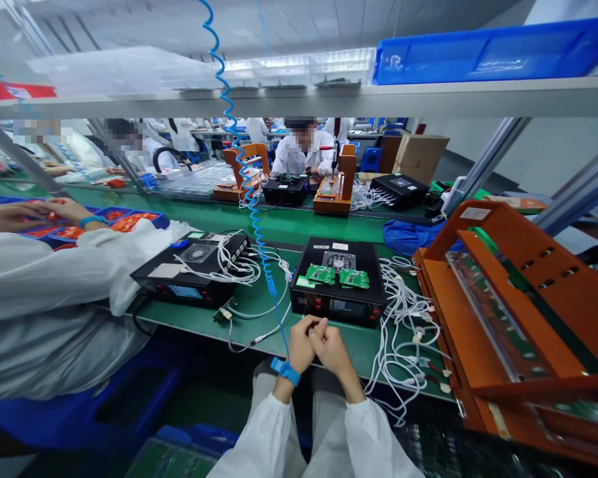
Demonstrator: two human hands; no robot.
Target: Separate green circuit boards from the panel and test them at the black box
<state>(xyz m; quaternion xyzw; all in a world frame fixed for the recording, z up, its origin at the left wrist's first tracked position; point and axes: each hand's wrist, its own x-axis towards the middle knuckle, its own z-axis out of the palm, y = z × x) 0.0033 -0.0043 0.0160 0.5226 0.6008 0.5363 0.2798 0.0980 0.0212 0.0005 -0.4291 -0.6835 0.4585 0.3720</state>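
My left hand [301, 344], with a blue wrist strap [285, 372] on its wrist, is closed with its fingers curled. Against it rests my right hand [331, 346], also closed; the two touch at the fingers and thumbs, and no object shows in either. Both are at the table's front edge, just before a black box-shaped device [339, 309] with a lit display. On top of that device lie two green circuit boards [320, 273], beside a round fan grille [339, 261].
White cables [403, 332] tangle right of the device, beside an orange fixture [518, 292]. Another black device [194, 265] stands left, near a co-worker's sleeve [80, 265]. A coiled blue cord [252, 199] hangs in front. Overhead runs a shelf [299, 103] with a blue bin [478, 56].
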